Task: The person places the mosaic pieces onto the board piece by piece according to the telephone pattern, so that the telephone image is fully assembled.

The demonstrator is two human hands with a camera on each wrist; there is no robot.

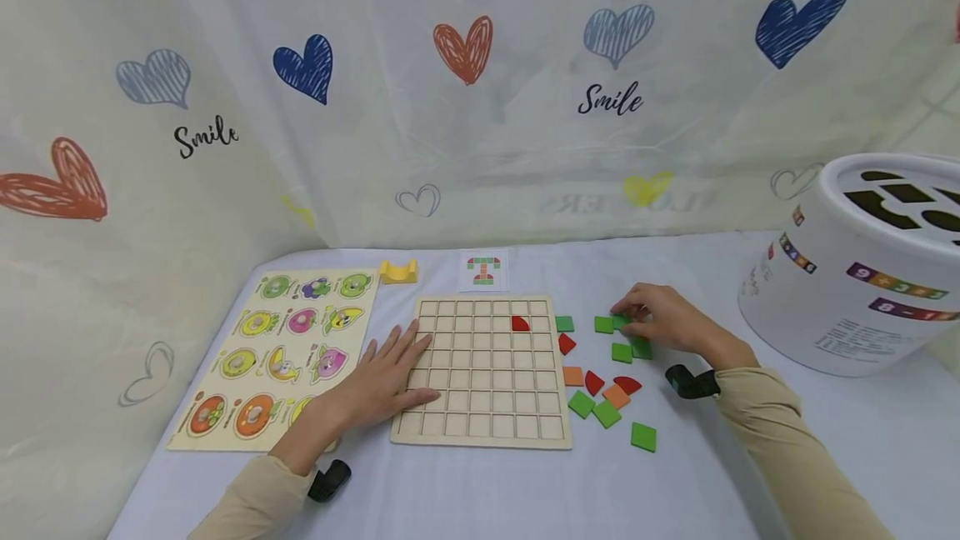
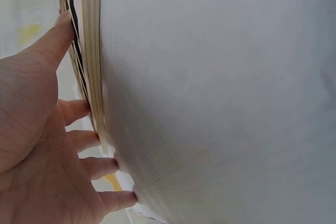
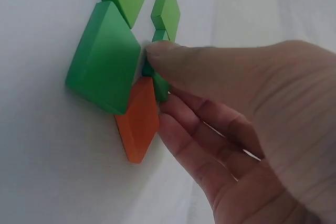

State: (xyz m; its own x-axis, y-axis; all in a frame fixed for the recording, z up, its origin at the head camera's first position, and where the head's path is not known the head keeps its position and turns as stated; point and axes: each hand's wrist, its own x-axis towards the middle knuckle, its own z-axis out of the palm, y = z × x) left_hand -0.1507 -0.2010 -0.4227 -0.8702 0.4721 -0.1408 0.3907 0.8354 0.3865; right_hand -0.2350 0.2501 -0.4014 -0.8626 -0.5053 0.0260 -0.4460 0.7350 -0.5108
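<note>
A wooden grid board (image 1: 481, 377) lies flat before me, with one red quarter-round tile (image 1: 521, 323) in an upper right cell. My left hand (image 1: 382, 379) rests spread on its left edge, fingers straight; in the left wrist view the thumb (image 2: 62, 30) and fingers line the board's edge. To the right of the board, my right hand (image 1: 663, 319) pinches a green square tile (image 1: 619, 322) between thumb and fingers. Close by lie more green squares (image 1: 621, 352). The right wrist view also shows an orange tile (image 3: 139, 121) beside the fingers, under the hand.
Loose green, red and orange tiles (image 1: 616, 396) lie along the board's right side. A pattern card (image 1: 483, 271) stands behind the board, near a yellow holder (image 1: 398, 272). Left is a fruit puzzle board (image 1: 255, 340); at right stands a large white tub (image 1: 810, 298).
</note>
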